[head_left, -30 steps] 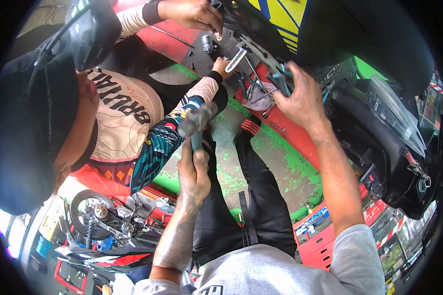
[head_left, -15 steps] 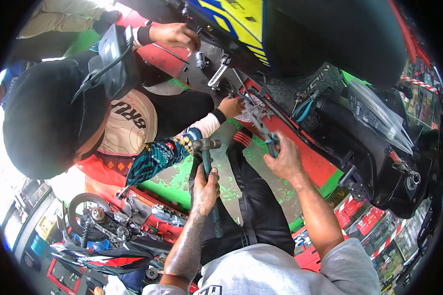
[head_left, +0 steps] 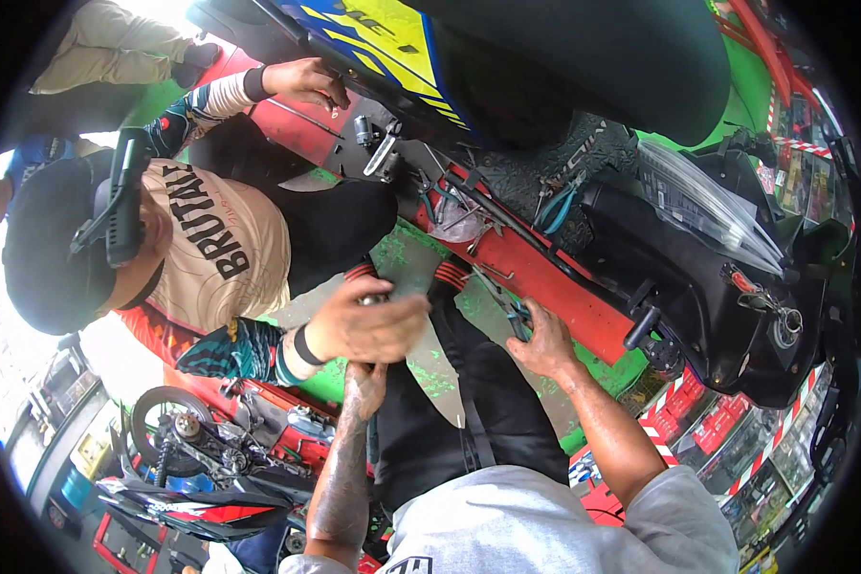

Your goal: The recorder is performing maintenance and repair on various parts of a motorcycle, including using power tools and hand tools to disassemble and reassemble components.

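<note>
My right hand [head_left: 547,342] is closed round the handles of a pair of pliers [head_left: 494,291], whose jaws point up and left over the red platform's edge. My left hand [head_left: 365,385] grips a hammer; its handle [head_left: 373,435] shows below, beside my black trousers. A co-worker's blurred hand [head_left: 371,325] reaches across just above and covers the hammer's head and most of my left fingers. The co-worker's other hand [head_left: 308,84] hangs near a small metal cylinder [head_left: 364,131] and a silver lever-like part [head_left: 384,151].
A red platform [head_left: 545,287] carries a clear plastic bag [head_left: 457,225] and loose tools. Blue-handled pliers [head_left: 560,210] rest by the dark motorcycle [head_left: 679,249]. A second motorcycle [head_left: 196,512] stands at lower left. The co-worker in a black cap [head_left: 57,244] sits at left.
The co-worker's lower hand has left the parts on the platform and come over my hammer. Their head has leaned back left. My pliers have lowered toward me, away from those parts.
</note>
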The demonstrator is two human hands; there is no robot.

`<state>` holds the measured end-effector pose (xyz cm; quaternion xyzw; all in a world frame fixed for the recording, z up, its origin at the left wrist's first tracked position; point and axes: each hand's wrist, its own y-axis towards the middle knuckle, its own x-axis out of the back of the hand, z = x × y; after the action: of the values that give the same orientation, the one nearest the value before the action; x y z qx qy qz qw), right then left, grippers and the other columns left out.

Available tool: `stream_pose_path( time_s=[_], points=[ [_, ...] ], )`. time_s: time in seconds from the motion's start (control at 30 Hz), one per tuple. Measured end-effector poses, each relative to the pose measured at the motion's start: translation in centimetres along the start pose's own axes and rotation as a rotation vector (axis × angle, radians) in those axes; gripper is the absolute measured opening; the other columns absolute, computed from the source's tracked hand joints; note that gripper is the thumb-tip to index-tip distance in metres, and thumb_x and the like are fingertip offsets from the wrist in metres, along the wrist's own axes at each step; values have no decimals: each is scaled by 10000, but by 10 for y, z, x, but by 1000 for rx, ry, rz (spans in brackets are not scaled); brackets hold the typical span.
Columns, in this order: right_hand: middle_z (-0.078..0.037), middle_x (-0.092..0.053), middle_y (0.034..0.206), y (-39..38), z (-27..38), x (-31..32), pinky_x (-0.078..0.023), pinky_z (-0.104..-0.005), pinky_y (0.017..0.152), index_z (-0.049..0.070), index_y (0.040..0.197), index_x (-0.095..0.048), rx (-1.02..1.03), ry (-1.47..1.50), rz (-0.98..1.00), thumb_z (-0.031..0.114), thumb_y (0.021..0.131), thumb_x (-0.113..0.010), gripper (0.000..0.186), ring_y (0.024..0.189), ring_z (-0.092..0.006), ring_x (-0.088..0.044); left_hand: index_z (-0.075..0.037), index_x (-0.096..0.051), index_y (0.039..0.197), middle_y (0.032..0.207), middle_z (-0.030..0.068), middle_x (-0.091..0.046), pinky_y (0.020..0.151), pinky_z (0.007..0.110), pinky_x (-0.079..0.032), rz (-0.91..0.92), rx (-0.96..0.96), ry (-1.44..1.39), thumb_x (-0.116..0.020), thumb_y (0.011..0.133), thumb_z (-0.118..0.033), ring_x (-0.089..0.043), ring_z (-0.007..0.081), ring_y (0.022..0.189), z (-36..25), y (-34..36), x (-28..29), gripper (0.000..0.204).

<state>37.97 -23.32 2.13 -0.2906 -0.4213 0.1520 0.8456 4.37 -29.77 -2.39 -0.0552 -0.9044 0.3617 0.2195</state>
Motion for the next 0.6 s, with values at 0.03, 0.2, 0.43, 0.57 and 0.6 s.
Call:
stream_pose_path(
  time_s=[0.03,0.2,0.43,0.57,0.6],
  points=[
    [-215,-669,1090,4,3,0,-550,-473,867,-22,1308,-557,25,0,-19,186,741,-787,646,1011,-397,-679,35,-515,1420,1263,235,-668,1028,428,-482,-6,-6,-5,-596,1045,-170,-637,296,1170,8,2,-6,436],
    [-210,-698,1152,24,18,-2,-546,-512,931,-9,1323,-550,131,85,45,259,795,-784,636,1079,-417,-681,-4,-522,1457,1373,170,-643,1089,388,-445,30,193,-148,-600,1057,-185,-598,253,1267,27,-3,-39,445],
    [-155,-670,1200,37,5,-24,-532,-451,982,16,1327,-527,314,40,9,405,925,-700,586,1152,-331,-653,-11,-499,1477,1455,115,-601,1115,363,-455,184,147,-803,-515,1103,-235,-585,203,1295,19,-11,-59,436],
    [-122,-630,1220,41,-1,-30,-500,-396,1031,35,1308,-531,291,62,71,375,1060,-522,421,1175,-272,-620,-48,-467,1428,1426,138,-607,889,328,-540,39,-88,-559,-688,1026,-188,-638,166,1149,7,9,-50,480],
    [-123,-628,1222,43,-1,-27,-498,-395,1033,35,1309,-530,290,65,141,372,1061,-518,418,1176,-272,-619,-52,-474,1391,1408,137,-617,822,305,-548,-9,37,-600,-693,1023,-187,-659,159,1097,-3,24,-56,449]
  ],
)
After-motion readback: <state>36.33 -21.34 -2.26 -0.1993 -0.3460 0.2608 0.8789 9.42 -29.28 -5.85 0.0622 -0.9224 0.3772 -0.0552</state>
